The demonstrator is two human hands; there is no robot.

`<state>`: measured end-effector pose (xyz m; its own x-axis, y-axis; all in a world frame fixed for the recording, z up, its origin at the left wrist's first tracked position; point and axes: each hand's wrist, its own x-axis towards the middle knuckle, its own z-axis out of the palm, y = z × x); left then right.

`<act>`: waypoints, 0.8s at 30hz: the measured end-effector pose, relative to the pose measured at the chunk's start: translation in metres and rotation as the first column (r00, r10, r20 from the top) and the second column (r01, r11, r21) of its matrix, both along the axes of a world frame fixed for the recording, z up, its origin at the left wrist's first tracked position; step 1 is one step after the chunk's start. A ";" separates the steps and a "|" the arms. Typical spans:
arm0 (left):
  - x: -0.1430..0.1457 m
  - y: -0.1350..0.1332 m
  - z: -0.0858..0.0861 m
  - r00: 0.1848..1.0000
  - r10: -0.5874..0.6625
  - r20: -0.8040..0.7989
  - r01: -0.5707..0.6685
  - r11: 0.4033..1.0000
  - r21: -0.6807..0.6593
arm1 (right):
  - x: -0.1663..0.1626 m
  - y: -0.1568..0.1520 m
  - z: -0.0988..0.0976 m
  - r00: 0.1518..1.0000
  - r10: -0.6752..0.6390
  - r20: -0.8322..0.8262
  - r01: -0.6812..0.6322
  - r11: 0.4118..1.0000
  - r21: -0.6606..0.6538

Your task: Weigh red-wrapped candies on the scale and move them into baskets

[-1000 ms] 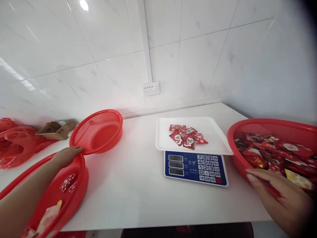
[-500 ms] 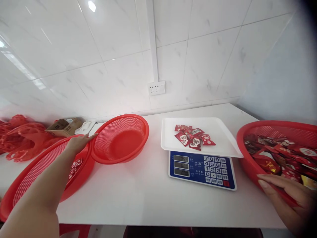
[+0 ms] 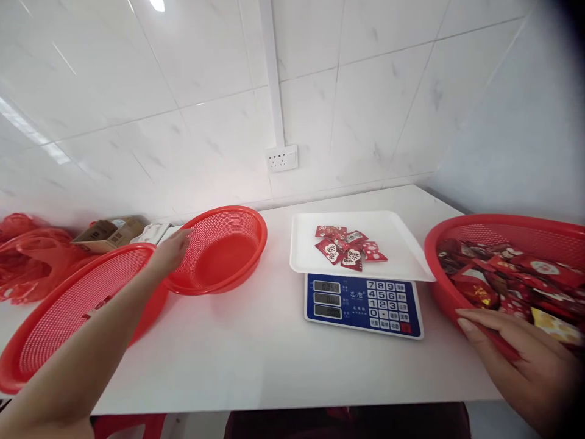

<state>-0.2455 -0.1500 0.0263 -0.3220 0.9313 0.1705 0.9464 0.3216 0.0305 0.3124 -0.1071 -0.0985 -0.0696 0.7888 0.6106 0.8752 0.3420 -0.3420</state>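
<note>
My left hand (image 3: 172, 253) is at the left rim of a bare red plastic basket (image 3: 223, 259), its fingers curled over the edge. Under that forearm lies a larger red basket (image 3: 34, 341) with a few red packets (image 3: 97, 306) inside. My right hand (image 3: 525, 353) grips the near rim of another red basket (image 3: 432, 253), which is heaped with red and dark snack packets (image 3: 512, 274). Between the hands stands a blue scale (image 3: 361, 305) whose white tray (image 3: 306, 250) bears several small red packets (image 3: 351, 247).
Red plastic bags (image 3: 50, 256) and an open cardboard box (image 3: 109, 233) sit at the far left. The tiled wall with a power socket (image 3: 282, 158) bounds the white table (image 3: 256, 360) at the back. A red stool (image 3: 130, 425) shows below the front edge.
My left hand has moved right, from the larger left basket's rim to the middle basket's. Packets in the left basket now show farther left. The right hand keeps its grip.
</note>
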 end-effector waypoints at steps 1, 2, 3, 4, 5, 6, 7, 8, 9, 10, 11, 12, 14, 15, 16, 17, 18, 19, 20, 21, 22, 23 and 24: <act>0.018 0.000 -0.004 0.998 -0.037 0.048 0.039 0.999 -0.035 | 0.000 -0.001 0.001 0.999 0.041 0.018 -0.041 0.999 0.005; 0.037 -0.001 -0.008 0.991 -0.092 0.097 0.100 0.992 -0.080 | 0.000 -0.003 0.003 0.997 0.071 0.040 -0.072 0.997 0.013; 0.055 -0.005 -0.013 0.972 -0.165 0.165 0.189 0.972 -0.141 | -0.001 -0.005 0.006 0.995 0.082 0.062 -0.084 0.996 0.024; 0.071 -0.012 -0.016 0.938 -0.217 0.271 0.279 0.936 -0.214 | -0.001 -0.007 0.009 0.994 0.072 0.080 -0.075 0.997 0.037; 0.084 -0.019 -0.019 0.918 -0.239 0.317 0.325 0.910 -0.255 | -0.003 -0.009 0.012 0.994 0.065 0.093 -0.070 0.997 0.045; 0.093 -0.027 -0.021 0.916 -0.236 0.324 0.329 0.905 -0.269 | -0.004 -0.011 0.016 0.993 0.063 0.097 -0.068 0.996 0.052; 0.097 -0.035 -0.023 0.915 -0.233 0.330 0.329 0.903 -0.275 | -0.005 -0.012 0.019 0.994 0.062 0.089 -0.067 0.996 0.054; 0.097 -0.043 -0.024 0.906 -0.243 0.347 0.344 0.899 -0.270 | -0.006 -0.013 0.022 0.995 0.064 0.075 -0.068 0.997 0.045; 0.094 -0.049 -0.024 0.894 -0.254 0.368 0.363 0.893 -0.266 | -0.007 -0.014 0.024 0.996 0.067 0.057 -0.069 0.997 0.025; 0.089 -0.054 -0.024 0.884 -0.260 0.390 0.379 0.886 -0.267 | -0.008 -0.014 0.026 0.997 0.070 0.038 -0.070 0.998 -0.001; 0.084 -0.057 -0.023 0.874 -0.259 0.412 0.390 0.879 -0.274 | -0.010 -0.014 0.028 0.997 0.069 0.017 -0.069 0.997 -0.032; 0.080 -0.058 -0.022 0.865 -0.254 0.432 0.398 0.873 -0.284 | -0.012 -0.014 0.030 0.998 0.069 -0.006 -0.069 0.996 -0.061; 0.083 -0.055 -0.018 0.856 -0.252 0.452 0.406 0.868 -0.285 | -0.020 -0.011 0.035 0.995 0.087 -0.056 -0.093 0.990 -0.107; 0.089 -0.051 -0.014 0.853 -0.263 0.450 0.413 0.869 -0.274 | -0.027 -0.008 0.038 0.990 0.110 -0.083 -0.120 0.984 -0.130; 0.100 -0.044 -0.011 0.851 -0.285 0.441 0.423 0.870 -0.252 | -0.035 -0.003 0.041 0.984 0.145 -0.108 -0.161 0.975 -0.154; 0.113 -0.035 -0.008 0.850 -0.313 0.424 0.436 0.869 -0.234 | -0.045 0.003 0.045 0.973 0.192 -0.130 -0.214 0.960 -0.182; 0.128 -0.023 -0.005 0.843 -0.351 0.407 0.459 0.864 -0.208 | -0.056 0.011 0.049 0.959 0.241 -0.148 -0.268 0.940 -0.210; 0.144 -0.009 -0.004 0.825 -0.392 0.407 0.495 0.848 -0.187 | -0.068 0.020 0.052 0.945 0.289 -0.152 -0.318 0.919 -0.234; 0.161 0.007 -0.004 0.791 -0.445 0.419 0.549 0.819 -0.167 | -0.080 0.031 0.056 0.930 0.339 -0.143 -0.366 0.893 -0.263; 0.177 0.025 -0.006 0.750 -0.502 0.431 0.608 0.780 -0.148 | -0.091 0.042 0.058 0.927 0.356 -0.119 -0.376 0.879 -0.294; 0.192 0.045 -0.009 0.703 -0.559 0.439 0.667 0.732 -0.136 | -0.101 0.054 0.060 0.928 0.366 -0.071 -0.368 0.865 -0.341; 0.205 0.065 -0.013 0.677 -0.600 0.427 0.702 0.700 -0.131 | -0.111 0.066 0.062 0.931 0.364 -0.015 -0.340 0.852 -0.398; 0.217 0.085 -0.017 0.665 -0.618 0.420 0.718 0.684 -0.129 | -0.119 0.077 0.062 0.927 0.373 0.030 -0.317 0.826 -0.466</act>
<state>-0.0287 -0.0648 0.0092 0.4190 0.9023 -0.1016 0.8535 -0.3532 0.3831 0.1937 -0.0300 -0.0362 -0.4358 0.8838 0.1702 0.7712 0.4642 -0.4355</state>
